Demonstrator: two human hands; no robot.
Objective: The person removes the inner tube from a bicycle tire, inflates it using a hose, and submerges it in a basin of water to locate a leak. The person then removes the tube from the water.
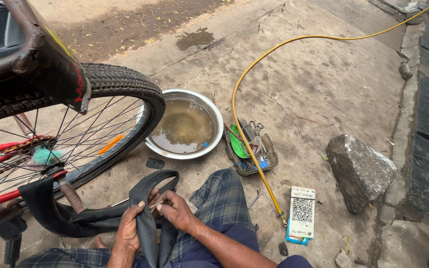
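A black bicycle inner tube (145, 196) loops out from the rear wheel (90, 124) of a red bicycle and drapes over my lap. My left hand (129, 229) grips a folded section of the tube. My right hand (175, 208) pinches a small thin tool against the tube just beside the left thumb. Both hands sit close together above my checked cloth-covered knee (222, 196).
A steel basin (217, 122) of muddy water stands on the concrete past the wheel. Beside it lies a small tray of tools (250, 146), crossed by a yellow hose (254, 69). A large stone (361, 171) and a printed code card (302, 214) are at right. A small black rubber patch (155, 163) lies near the basin.
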